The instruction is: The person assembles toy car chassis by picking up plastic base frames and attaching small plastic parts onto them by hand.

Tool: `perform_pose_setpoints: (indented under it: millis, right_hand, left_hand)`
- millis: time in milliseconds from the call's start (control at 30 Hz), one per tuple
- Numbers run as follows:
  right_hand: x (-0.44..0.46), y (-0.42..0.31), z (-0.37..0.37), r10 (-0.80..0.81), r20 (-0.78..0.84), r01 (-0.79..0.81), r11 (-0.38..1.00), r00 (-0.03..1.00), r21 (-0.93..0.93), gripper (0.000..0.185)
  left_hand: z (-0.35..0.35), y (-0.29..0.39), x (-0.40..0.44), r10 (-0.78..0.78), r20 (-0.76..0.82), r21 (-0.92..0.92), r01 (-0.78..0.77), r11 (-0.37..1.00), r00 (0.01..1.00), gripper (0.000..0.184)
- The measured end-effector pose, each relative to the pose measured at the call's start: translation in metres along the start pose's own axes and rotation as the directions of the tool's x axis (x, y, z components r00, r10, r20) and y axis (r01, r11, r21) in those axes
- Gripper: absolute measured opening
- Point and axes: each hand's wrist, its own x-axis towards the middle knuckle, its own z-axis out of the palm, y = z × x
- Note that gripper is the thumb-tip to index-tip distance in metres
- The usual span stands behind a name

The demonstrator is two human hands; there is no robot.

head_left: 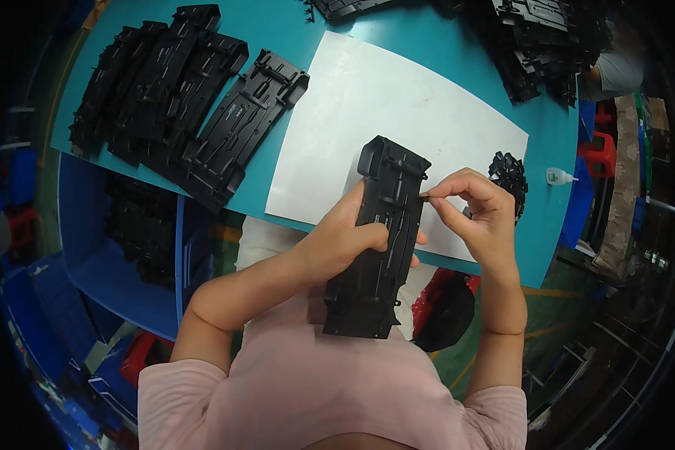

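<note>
A long black plastic part (382, 232) is held tilted over the front edge of a white sheet (412, 90). My left hand (352, 236) grips it from the left, thumb on its face and fingertips showing at its right edge. With thumb and forefinger, my right hand (472, 206) pinches a small black piece (426, 196) at the long part's upper right edge. Just beyond my right hand lies a pile of small black pieces (508, 176), partly hidden by the fingers.
Stacked long black parts (172, 90) cover the left of the teal table (292, 37). More black parts (540, 37) lie at the back right, beside another person's arm (592, 79). A small white bottle (557, 176) is near the right edge. A blue bin (120, 281) stands below left.
</note>
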Motion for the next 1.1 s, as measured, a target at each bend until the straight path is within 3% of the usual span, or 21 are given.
perform_pose_setpoints:
  millis: [367,500,600,633,667,700,767,833,900,1100]
  right_hand:
    - [0.002,-0.005,0.002,-0.053,0.043,0.060,0.983,0.998,-0.175,0.009]
    - [0.001,-0.001,-0.003,-0.088,0.072,0.102,0.967,0.994,-0.234,0.015]
    - [-0.002,-0.001,-0.021,0.002,0.043,-0.004,0.999,0.999,0.043,0.032]
    - [-0.002,0.008,-0.033,0.051,-0.063,-0.051,0.999,0.997,0.009,0.032]
    - [0.000,0.015,-0.048,0.124,-0.194,-0.154,0.977,0.973,-0.148,0.027]
    - [0.003,0.033,-0.065,0.049,-0.297,-0.150,0.933,0.954,-0.327,0.021]
    - [0.003,0.047,-0.088,0.010,-0.316,-0.204,0.784,0.949,-0.587,0.016]
    - [0.003,0.059,-0.090,-0.039,-0.302,-0.167,0.762,0.953,-0.626,0.015]
    - [0.006,0.063,-0.086,-0.236,-0.188,0.005,0.635,0.953,-0.773,0.012]
    - [0.007,0.074,-0.079,-0.155,-0.236,-0.103,0.587,0.959,-0.803,0.011]
  left_hand:
    - [0.003,-0.008,-0.001,0.059,0.011,0.159,-0.060,0.985,0.998,0.051]
    - [0.001,-0.006,0.004,0.017,0.020,0.100,-0.019,0.995,1.000,0.051]
    - [-0.003,-0.008,0.005,-0.006,-0.001,0.069,0.006,0.998,1.000,0.051]
    - [-0.005,-0.008,0.004,-0.011,0.008,0.073,0.011,0.997,1.000,0.051]
    - [-0.007,-0.007,0.003,-0.003,0.008,0.070,0.003,0.998,1.000,0.053]
    - [-0.008,-0.006,0.002,0.005,0.007,0.065,-0.006,0.998,1.000,0.055]
    - [-0.008,-0.003,0.003,-0.005,0.008,0.061,0.004,0.998,1.000,0.058]
    - [-0.009,-0.005,0.003,-0.014,-0.002,0.054,0.014,0.998,1.000,0.057]
    - [-0.008,-0.008,0.005,-0.017,-0.003,0.061,0.018,0.998,1.000,0.056]
    - [-0.006,-0.006,0.001,-0.017,-0.014,0.057,0.017,0.998,1.000,0.055]
